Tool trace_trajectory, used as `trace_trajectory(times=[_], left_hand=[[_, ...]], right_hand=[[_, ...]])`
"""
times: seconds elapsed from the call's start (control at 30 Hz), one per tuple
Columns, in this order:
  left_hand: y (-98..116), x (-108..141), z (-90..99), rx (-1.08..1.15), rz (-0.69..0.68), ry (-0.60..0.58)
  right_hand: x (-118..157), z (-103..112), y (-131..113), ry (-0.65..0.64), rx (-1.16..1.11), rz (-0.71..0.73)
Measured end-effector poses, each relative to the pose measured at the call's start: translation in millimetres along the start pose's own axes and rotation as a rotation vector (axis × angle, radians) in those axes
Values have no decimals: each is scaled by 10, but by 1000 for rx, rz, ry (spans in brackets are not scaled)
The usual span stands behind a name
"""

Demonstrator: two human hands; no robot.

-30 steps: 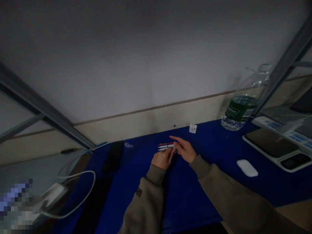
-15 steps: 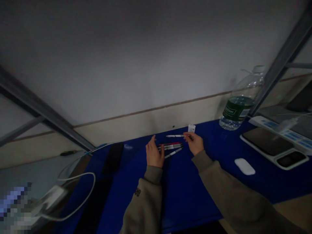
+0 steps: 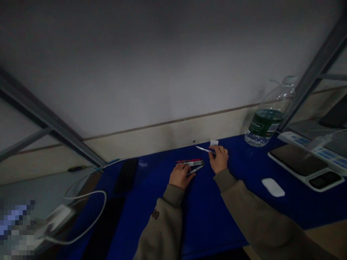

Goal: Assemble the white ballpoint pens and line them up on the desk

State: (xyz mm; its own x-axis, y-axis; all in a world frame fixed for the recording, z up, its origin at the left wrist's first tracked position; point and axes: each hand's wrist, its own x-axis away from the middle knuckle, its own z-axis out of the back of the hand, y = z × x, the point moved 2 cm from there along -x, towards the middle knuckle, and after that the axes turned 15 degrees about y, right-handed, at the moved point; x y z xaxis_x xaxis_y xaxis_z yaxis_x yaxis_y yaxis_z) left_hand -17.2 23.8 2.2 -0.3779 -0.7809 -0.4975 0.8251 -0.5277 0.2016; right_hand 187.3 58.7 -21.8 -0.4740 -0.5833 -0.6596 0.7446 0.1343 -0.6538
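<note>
My right hand (image 3: 219, 160) pinches a white pen (image 3: 204, 148) near one end, its tip pointing left just above the blue table. At the left end of a small group of pens is my left hand (image 3: 180, 176), fingers curled over them. A grey-white pen (image 3: 196, 169), the nearest of the group, lies between its thumb and fingers. Behind it are a white pen with a dark tip (image 3: 197, 163) and a red pen (image 3: 193, 160), lying side by side. My left fingers hide the left ends of the nearer pens.
The blue table (image 3: 154, 202) meets a wall at the back. A large water bottle (image 3: 261, 126), a digital scale (image 3: 300, 159) and a white mouse-shaped object (image 3: 273, 187) stand right. A small white tag (image 3: 214, 142) is behind my right hand. Dark flat objects (image 3: 126, 175) and a white cable (image 3: 105, 202) lie left.
My left hand has lowered and turned right, its fingers closing over the near pen. The pen in my right hand has shifted right and tilted, its tip now higher.
</note>
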Motion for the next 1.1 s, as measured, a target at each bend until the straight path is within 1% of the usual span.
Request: trace_trajectory(times=[0.13, 0.23, 0.3, 0.4, 0.5, 0.6, 0.73, 0.93, 1.03, 1.1], left_hand=[[-9, -10, -50, -38, -49, -55], [-3, -25, -59, -110, -58, -23], [-7, -37, -24, -163, -50, 22], [-16, -55, 80, -220, -66, 68], [-34, -73, 177, -254, -66, 87], [-71, -83, 196, -244, -66, 83], [-141, -79, 146, -163, -44, 60], [-175, -76, 129, -81, 24, 21], [-165, -77, 131, -105, 39, 19], [-166, -74, 123, -139, 47, 34]], right_hand=[[38, -19, -222, -156, -243, 128], [83, 4, -369, -248, -339, 210], [114, 18, -432, -339, -379, 287], [155, 20, -467, -480, -391, 418], [181, 3, -461, -540, -341, 510], [198, -20, -454, -565, -315, 557], [216, -43, -448, -587, -337, 575], [201, -7, -491, -514, -371, 604], [148, 40, -507, -471, -387, 561], [86, 55, -443, -373, -313, 451]])
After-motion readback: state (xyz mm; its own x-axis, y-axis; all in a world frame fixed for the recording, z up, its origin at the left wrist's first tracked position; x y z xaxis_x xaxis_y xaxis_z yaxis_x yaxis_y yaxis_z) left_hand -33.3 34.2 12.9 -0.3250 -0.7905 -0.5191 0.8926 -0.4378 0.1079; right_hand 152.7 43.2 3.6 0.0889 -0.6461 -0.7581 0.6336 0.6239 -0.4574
